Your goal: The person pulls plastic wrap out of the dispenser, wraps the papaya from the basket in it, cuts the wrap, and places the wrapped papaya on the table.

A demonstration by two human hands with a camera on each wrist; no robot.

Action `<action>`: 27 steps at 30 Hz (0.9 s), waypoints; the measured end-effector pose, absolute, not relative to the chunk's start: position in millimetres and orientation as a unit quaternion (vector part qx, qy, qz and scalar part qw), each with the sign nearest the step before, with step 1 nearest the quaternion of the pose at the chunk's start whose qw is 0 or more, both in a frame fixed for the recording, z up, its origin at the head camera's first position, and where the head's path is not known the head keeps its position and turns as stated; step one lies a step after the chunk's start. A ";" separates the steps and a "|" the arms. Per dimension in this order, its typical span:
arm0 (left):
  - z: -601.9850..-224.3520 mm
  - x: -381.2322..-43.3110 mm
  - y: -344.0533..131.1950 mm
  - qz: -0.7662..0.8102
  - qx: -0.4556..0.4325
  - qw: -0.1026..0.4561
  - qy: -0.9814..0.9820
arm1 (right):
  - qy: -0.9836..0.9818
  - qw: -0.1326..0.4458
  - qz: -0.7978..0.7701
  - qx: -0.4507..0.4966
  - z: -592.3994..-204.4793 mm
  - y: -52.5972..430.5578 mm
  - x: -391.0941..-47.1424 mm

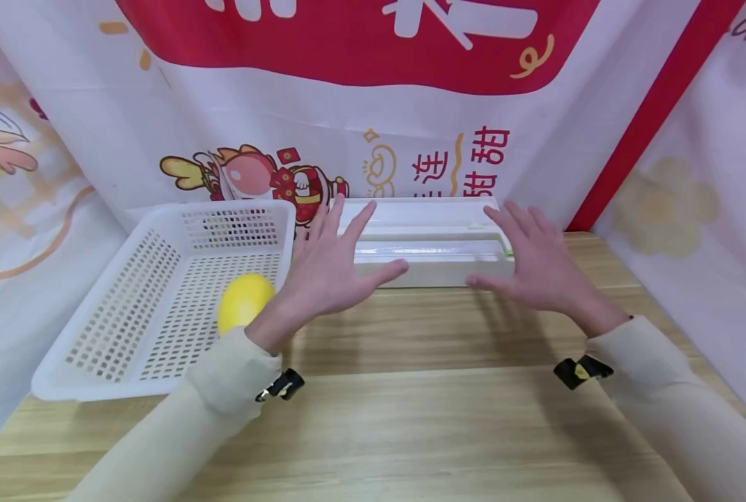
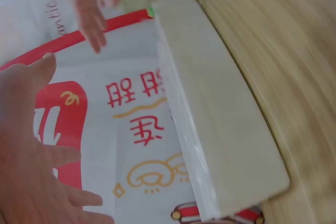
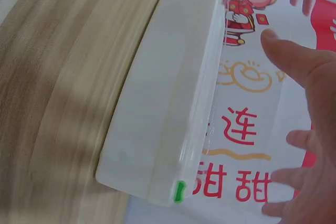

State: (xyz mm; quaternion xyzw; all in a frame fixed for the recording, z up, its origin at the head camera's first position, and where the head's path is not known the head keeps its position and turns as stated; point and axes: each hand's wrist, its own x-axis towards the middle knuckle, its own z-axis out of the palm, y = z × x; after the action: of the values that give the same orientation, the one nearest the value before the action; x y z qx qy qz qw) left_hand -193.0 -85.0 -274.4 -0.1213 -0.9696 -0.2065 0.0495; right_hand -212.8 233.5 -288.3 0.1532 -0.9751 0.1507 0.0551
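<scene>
A long white box, apparently a cling film dispenser, lies crosswise at the back of the table with its lid raised. Inside it shows a clear, shiny roll. My left hand hovers over the left end, fingers spread and thumb pointing inward. The right hand is spread likewise at the right end. Both palms hold nothing. In the left wrist view the front wall of the box stands apart from the fingers. A green piece marks its right end in the right wrist view.
To the left stands a white perforated plastic basket, with a yellow oval object in it, partly behind my left wrist. A printed cloth hangs behind the box. Wooden table surface stretches in front.
</scene>
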 end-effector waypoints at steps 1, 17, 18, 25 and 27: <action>-273.2 -192.8 -82.6 -0.229 -0.124 0.054 -0.964 | -0.971 0.056 0.172 0.158 -288.1 235.8 -215.0; -304.8 -211.4 -49.1 -0.592 -0.062 0.139 -0.792 | -0.890 0.045 0.443 0.094 -317.2 269.1 -251.1; -309.5 -212.9 -46.5 -0.599 -0.053 0.140 -0.787 | -0.888 0.043 0.449 0.091 -320.1 270.6 -253.4; -339.5 -235.7 -50.6 -0.626 -0.036 0.192 -0.755 | -0.878 0.040 0.471 0.074 -335.1 276.7 -263.4; -345.5 -243.5 -57.1 -0.622 -0.050 0.203 -0.755 | -0.878 0.044 0.471 0.074 -339.1 278.1 -265.6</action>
State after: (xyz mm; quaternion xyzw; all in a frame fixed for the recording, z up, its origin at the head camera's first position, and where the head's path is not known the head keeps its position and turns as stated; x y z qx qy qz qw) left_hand -243.5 -57.1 -345.5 -0.0498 -0.7548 -0.6218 0.2027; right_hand -265.6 278.1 -339.1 0.0738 -0.8779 0.4710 0.0444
